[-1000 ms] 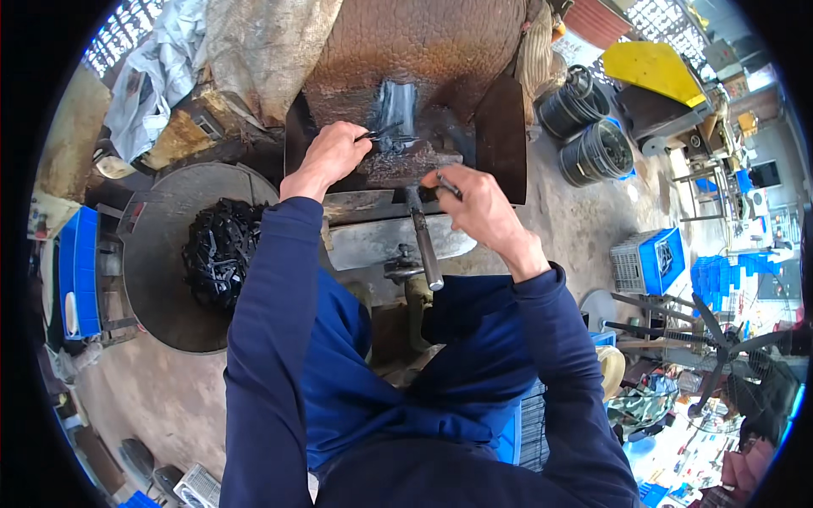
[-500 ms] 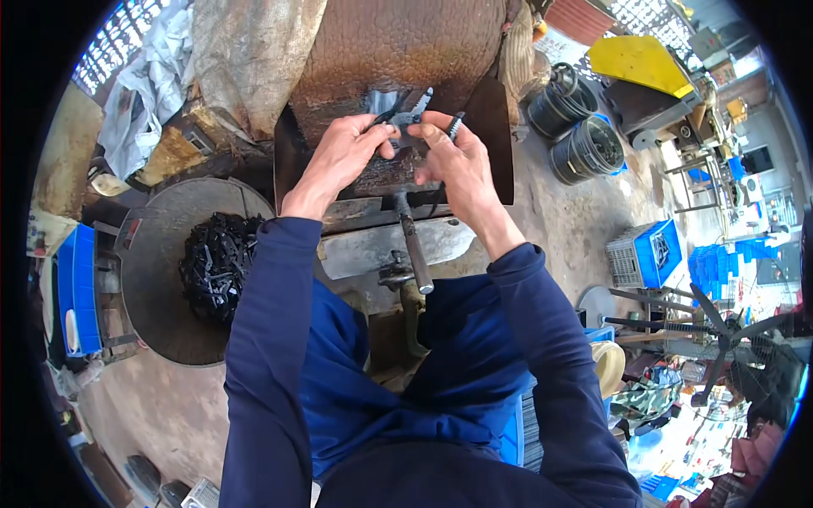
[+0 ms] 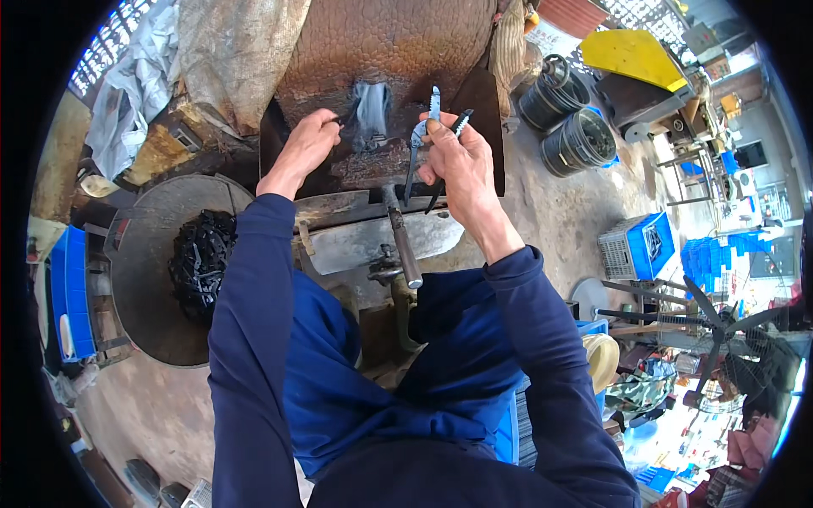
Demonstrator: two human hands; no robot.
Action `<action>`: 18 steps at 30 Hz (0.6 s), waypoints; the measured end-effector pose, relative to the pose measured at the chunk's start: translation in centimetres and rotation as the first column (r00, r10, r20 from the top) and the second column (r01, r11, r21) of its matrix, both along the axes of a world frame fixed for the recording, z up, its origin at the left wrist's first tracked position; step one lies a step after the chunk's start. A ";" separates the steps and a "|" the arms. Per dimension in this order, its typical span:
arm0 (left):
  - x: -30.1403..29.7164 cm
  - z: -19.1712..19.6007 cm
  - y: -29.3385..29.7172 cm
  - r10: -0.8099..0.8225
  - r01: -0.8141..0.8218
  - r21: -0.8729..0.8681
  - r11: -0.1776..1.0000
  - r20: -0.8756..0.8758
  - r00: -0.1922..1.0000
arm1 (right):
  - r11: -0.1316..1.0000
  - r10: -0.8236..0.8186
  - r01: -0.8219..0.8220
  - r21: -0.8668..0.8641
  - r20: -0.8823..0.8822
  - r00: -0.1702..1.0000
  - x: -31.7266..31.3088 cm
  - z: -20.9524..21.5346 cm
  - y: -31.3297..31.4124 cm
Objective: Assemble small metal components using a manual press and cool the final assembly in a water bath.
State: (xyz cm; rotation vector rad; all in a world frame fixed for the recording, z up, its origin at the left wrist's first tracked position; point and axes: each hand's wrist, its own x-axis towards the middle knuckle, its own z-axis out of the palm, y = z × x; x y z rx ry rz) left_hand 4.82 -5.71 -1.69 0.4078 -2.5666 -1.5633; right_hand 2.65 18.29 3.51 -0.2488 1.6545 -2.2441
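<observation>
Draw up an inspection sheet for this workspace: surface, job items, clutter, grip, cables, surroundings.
Surface: rough brown backing with a pale grey patch; a metal bar juts toward the person over a pale board.
Job items: serrated plier-like piece with dark handles; whether one tool or two parts, cannot tell.
Clutter: a round tub at left holds heaped dark parts; black buckets stand at right.
Grip: right hand holds the plier-like piece; left hand has bent fingers, contents unclear.
Cables: nothing seen.
Surroundings: fan, plastic crate and yellow panel, all at right.
</observation>
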 end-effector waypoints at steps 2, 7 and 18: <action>-0.2 -0.7 -0.1 -0.034 0.039 -0.080 0.996 0.055 0.998 | 1.000 -0.005 0.005 0.015 -0.007 1.000 0.1 -0.1 0.1; -0.4 -1.6 0.6 -0.208 0.226 -0.179 0.958 0.116 0.971 | 0.998 -0.007 0.009 0.056 -0.028 1.000 0.2 -0.3 0.0; -0.3 -0.1 0.5 -0.291 0.304 -0.312 0.900 0.089 0.953 | 0.999 -0.018 0.019 0.038 -0.034 0.999 -1.0 -1.0 0.5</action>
